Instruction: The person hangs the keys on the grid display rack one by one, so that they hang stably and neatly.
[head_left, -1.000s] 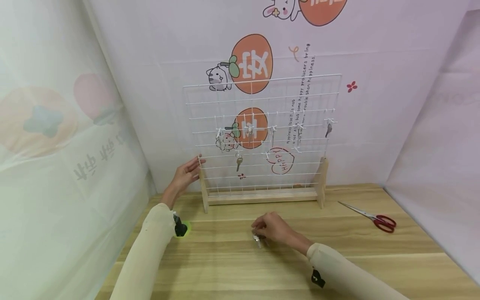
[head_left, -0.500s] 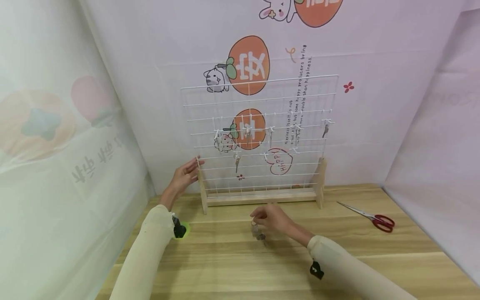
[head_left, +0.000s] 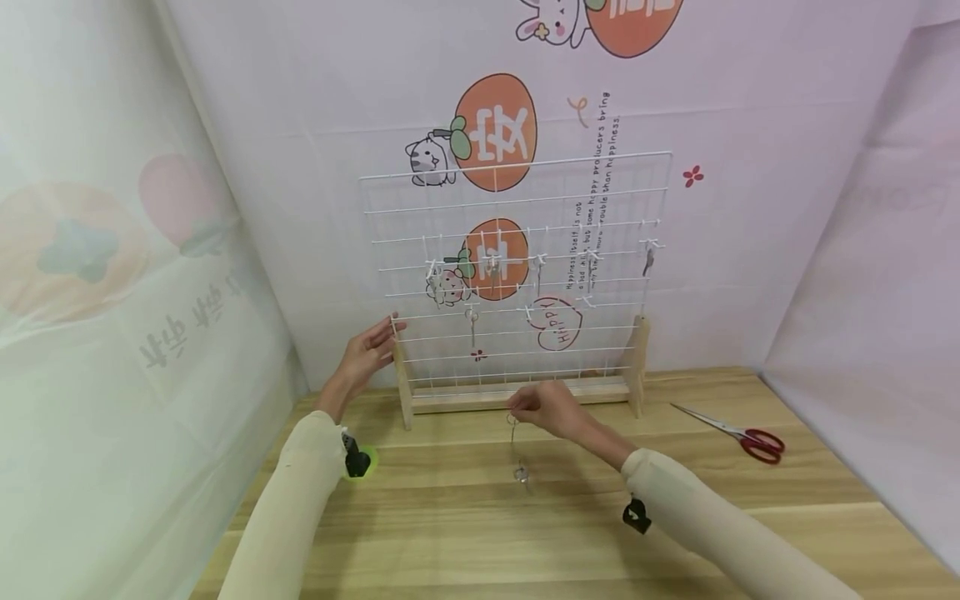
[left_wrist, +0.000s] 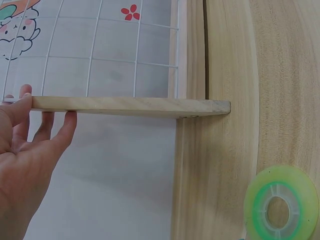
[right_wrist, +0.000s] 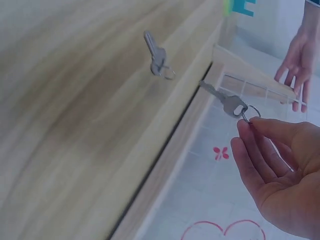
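Thumb and fingertips of my right hand [head_left: 551, 408] pinch the split ring of a silver key [right_wrist: 232, 104], which hangs above the table in front of the rack. A second key [right_wrist: 158, 57] with its own ring lies on the wood below. My left hand [head_left: 365, 360] holds the left end of a white wire grid rack [head_left: 517, 333], its fingertips against the wooden upright [left_wrist: 125, 105]. Hooks on the grid carry several hanging keys, one [head_left: 473, 332] lower at the left and one [head_left: 648, 262] at the far right.
Red-handled scissors [head_left: 750, 437] lie on the table [head_left: 420, 533] to the right. A roll of green tape [left_wrist: 255, 200] lies near the left wrist. Printed white cloth [head_left: 300, 167] stands behind the rack and along both sides.
My right hand has lifted one key by its ring off the table and moved it toward the rack, leaving the other key behind. The left hand stays at the rack's end.
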